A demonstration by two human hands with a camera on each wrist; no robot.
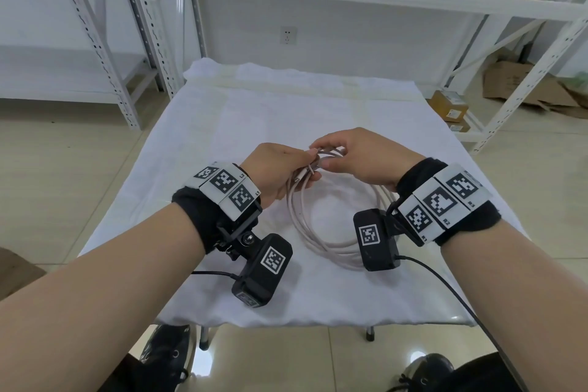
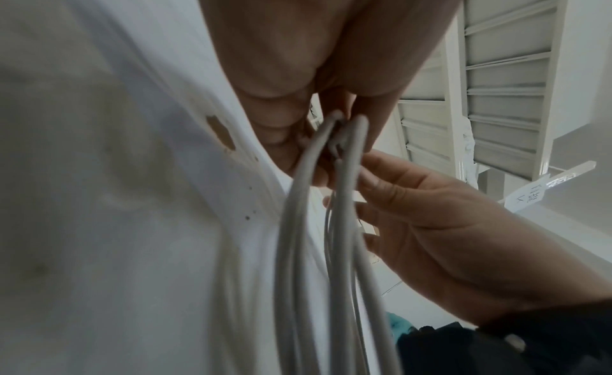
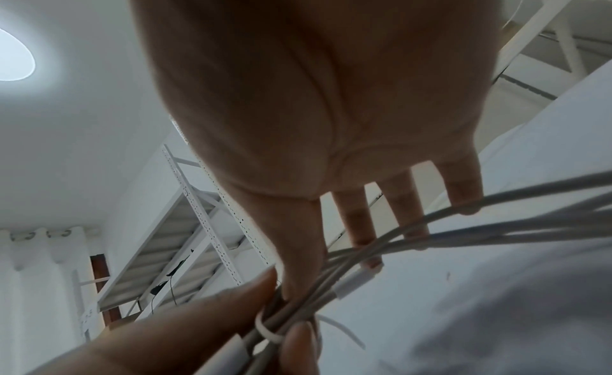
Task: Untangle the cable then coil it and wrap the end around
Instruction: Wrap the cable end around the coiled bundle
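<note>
A pale pink-white cable [image 1: 318, 239] lies coiled in several loops on the white cloth. My left hand [image 1: 310, 165] grips the gathered strands at the coil's far side, fingers curled round them. My right hand [image 1: 319, 154] meets it there and pinches a strand between thumb and forefinger. In the right wrist view a thin turn of cable [image 3: 265, 328] circles the bundle beside the left hand [image 3: 274, 323]. A white connector [image 3: 354, 281] lies along the strands under the right hand [image 3: 331, 270]. The left wrist view shows the strands [image 2: 298, 236] leaving the left hand [image 2: 331, 113], with the right hand [image 2: 348, 194] alongside.
The small table [image 1: 222, 124] is covered by a white cloth and its front edge is close to me. White metal shelving [image 1: 133, 41] stands to the left, behind and at the right. Cardboard boxes [image 1: 451, 106] sit on the floor at the right.
</note>
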